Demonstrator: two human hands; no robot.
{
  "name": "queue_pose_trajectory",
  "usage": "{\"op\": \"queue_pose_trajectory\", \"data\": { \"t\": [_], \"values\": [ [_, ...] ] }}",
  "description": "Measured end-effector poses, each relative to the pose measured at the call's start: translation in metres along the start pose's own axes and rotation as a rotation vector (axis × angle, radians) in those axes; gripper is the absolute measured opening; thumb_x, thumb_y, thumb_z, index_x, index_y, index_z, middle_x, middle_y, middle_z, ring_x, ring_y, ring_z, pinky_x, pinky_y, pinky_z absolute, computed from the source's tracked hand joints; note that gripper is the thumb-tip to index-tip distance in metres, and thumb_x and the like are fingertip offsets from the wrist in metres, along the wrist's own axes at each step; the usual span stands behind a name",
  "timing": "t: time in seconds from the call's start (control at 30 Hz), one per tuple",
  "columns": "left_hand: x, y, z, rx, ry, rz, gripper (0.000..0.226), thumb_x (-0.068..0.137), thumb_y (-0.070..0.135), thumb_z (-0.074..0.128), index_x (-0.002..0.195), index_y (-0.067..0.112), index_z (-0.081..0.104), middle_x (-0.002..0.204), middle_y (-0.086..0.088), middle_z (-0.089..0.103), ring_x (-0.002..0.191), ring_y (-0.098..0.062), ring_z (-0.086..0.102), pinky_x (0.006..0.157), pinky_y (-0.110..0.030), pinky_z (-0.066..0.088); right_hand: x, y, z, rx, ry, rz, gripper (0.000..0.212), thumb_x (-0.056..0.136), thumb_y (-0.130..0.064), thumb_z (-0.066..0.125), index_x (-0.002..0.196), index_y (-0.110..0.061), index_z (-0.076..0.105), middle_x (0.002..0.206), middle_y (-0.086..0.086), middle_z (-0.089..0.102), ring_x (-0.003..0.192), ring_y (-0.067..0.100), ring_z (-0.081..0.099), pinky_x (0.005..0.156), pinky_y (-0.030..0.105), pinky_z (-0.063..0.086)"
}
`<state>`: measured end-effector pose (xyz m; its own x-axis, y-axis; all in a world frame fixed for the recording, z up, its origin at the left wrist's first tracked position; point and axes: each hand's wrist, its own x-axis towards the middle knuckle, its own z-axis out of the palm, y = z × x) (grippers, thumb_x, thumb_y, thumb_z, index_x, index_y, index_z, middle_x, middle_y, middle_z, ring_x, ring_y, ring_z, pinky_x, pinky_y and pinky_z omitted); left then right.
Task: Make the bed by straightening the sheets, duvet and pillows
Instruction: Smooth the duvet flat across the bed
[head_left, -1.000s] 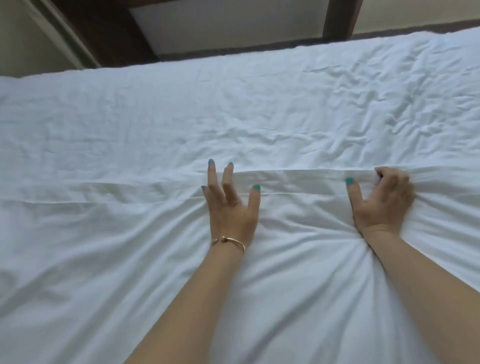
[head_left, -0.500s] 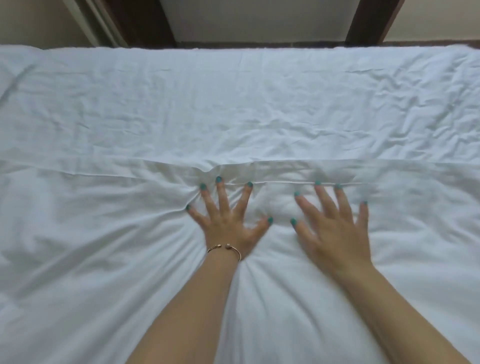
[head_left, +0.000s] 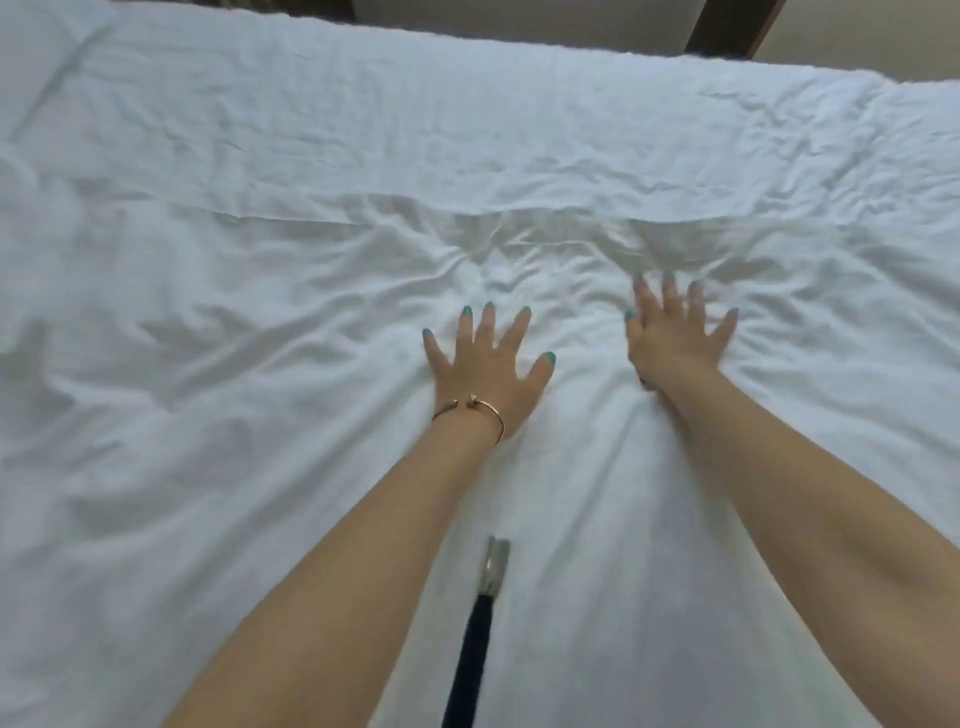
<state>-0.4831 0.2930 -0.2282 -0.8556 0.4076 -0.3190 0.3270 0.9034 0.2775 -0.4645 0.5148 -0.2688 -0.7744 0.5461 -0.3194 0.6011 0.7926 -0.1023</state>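
The left hand's fingers (head_left: 488, 332) are straight and spread wide, with teal nails, and lie flat on the white duvet (head_left: 234, 467); they grip nothing. The left hand (head_left: 488, 371) presses palm down near the middle of the bed, and a thin gold bangle (head_left: 470, 408) circles its wrist. The bare forearm runs back toward the lower edge of the view.

The right hand's fingers (head_left: 670, 306) are also spread and straight, somewhat blurred, and hold nothing. The right hand (head_left: 675, 343) lies on the duvet just beside the left one, a little farther up the bed, tilted onto its thumb side so that its outer edge seems lifted; how firmly it presses cannot be told. Creases in the cloth fan out from under both wrists.

Beyond the fingertips the duvet's top hem (head_left: 322, 221) runs across the bed, rumpled in front of the hands. Past it lies the wrinkled white sheet (head_left: 467, 114), reaching to the far edge of the mattress. At the far left corner a white pillow (head_left: 36, 62) shows in part. A dark wooden post (head_left: 727, 26) stands behind the bed at upper right.

Between the forearms a dark strap with a metal clip (head_left: 485, 597) hangs over the duvet.
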Motion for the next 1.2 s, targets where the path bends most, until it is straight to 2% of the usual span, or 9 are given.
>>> {"op": "queue_pose_trajectory", "data": {
  "t": [0.1, 0.23, 0.37, 0.47, 0.57, 0.67, 0.93, 1.03, 1.2],
  "values": [
    [-0.126, -0.017, 0.023, -0.088, 0.272, 0.014, 0.057, 0.092, 0.057, 0.029, 0.145, 0.038, 0.034, 0.157, 0.0, 0.026, 0.148, -0.023, 0.008, 0.111, -0.066, -0.003, -0.134, -0.022, 0.012, 0.248, 0.061, -0.063, 0.052, 0.1, -0.042, 0.027, 0.15, -0.031, 0.028, 0.161, -0.001, 0.018, 0.149, 0.022, 0.011, 0.118, 0.054, 0.004],
    [-0.24, -0.095, 0.084, 0.198, 0.122, -0.142, 0.073, 0.08, 0.078, 0.029, 0.144, 0.044, 0.036, 0.159, -0.001, 0.02, 0.147, -0.029, 0.014, 0.103, -0.076, 0.005, -0.311, 0.028, 0.078, -0.031, -0.029, -0.425, 0.058, 0.096, -0.062, 0.02, 0.15, -0.042, 0.024, 0.16, -0.005, 0.022, 0.146, 0.024, 0.025, 0.115, 0.051, 0.015],
    [-0.29, -0.192, 0.086, 0.26, 0.122, -0.36, 0.081, 0.078, 0.08, 0.022, 0.148, 0.041, 0.027, 0.162, 0.0, 0.008, 0.148, -0.027, 0.007, 0.101, -0.078, 0.004, -0.32, 0.155, 0.074, -0.216, -0.054, 0.036, 0.064, 0.09, -0.064, 0.01, 0.151, -0.046, 0.009, 0.162, -0.001, 0.017, 0.147, 0.026, 0.017, 0.114, 0.058, 0.017],
    [-0.301, -0.177, 0.072, 0.156, 0.237, -0.479, 0.074, 0.083, 0.07, 0.027, 0.148, 0.036, 0.03, 0.161, -0.004, 0.015, 0.147, -0.037, 0.007, 0.101, -0.079, 0.005, -0.33, 0.115, 0.065, -0.057, 0.064, 0.28, 0.068, 0.089, -0.054, 0.016, 0.153, -0.033, 0.023, 0.163, 0.001, 0.009, 0.149, 0.031, 0.004, 0.111, 0.069, 0.006],
    [-0.304, -0.136, 0.088, 0.213, 0.218, -0.017, 0.06, 0.088, 0.055, 0.039, 0.145, 0.037, 0.037, 0.158, -0.005, 0.022, 0.145, -0.032, 0.021, 0.103, -0.076, 0.004, -0.351, -0.009, 0.083, 0.034, 0.203, -0.203, 0.059, 0.093, -0.049, 0.032, 0.148, -0.029, 0.036, 0.158, 0.005, 0.027, 0.145, 0.031, 0.021, 0.114, 0.06, 0.009],
    [-0.326, -0.183, 0.108, 0.266, 0.115, -0.048, 0.064, 0.087, 0.061, 0.037, 0.147, 0.043, 0.025, 0.161, 0.001, 0.012, 0.146, -0.024, 0.02, 0.102, -0.076, 0.006, -0.373, -0.032, 0.123, -0.136, 0.042, -0.568, 0.058, 0.095, -0.056, 0.029, 0.151, -0.04, 0.025, 0.161, -0.004, 0.02, 0.147, 0.023, 0.022, 0.116, 0.05, 0.013],
    [-0.375, -0.218, 0.078, 0.177, -0.105, -0.636, 0.063, 0.095, 0.06, 0.01, 0.147, 0.04, -0.02, 0.159, 0.002, -0.021, 0.146, -0.025, -0.016, 0.112, -0.064, -0.001, -0.396, 0.059, 0.095, -0.023, -0.124, 0.219, 0.06, 0.101, -0.049, 0.025, 0.154, -0.039, -0.002, 0.163, -0.005, -0.007, 0.15, 0.025, -0.006, 0.115, 0.061, 0.004],
    [-0.378, -0.17, 0.055, -0.116, -0.205, -0.602, 0.057, 0.098, 0.054, 0.014, 0.148, 0.046, -0.013, 0.159, 0.008, -0.018, 0.146, -0.019, -0.018, 0.115, -0.059, -0.002, -0.438, -0.009, 0.069, 0.02, -0.2, -0.018, 0.062, 0.101, -0.045, 0.03, 0.154, -0.039, -0.002, 0.163, -0.004, -0.009, 0.15, 0.026, -0.006, 0.117, 0.059, 0.006],
    [-0.389, -0.212, 0.011, -0.046, -0.087, -0.398, 0.053, 0.098, 0.053, 0.008, 0.145, 0.048, -0.017, 0.159, 0.01, -0.018, 0.145, -0.015, -0.022, 0.116, -0.054, -0.009, -0.495, -0.152, 0.052, 0.164, -0.343, -0.513, 0.056, 0.103, -0.043, 0.028, 0.154, -0.037, 0.006, 0.163, -0.008, -0.002, 0.15, 0.018, -0.005, 0.119, 0.045, 0.002]
  ]
}}
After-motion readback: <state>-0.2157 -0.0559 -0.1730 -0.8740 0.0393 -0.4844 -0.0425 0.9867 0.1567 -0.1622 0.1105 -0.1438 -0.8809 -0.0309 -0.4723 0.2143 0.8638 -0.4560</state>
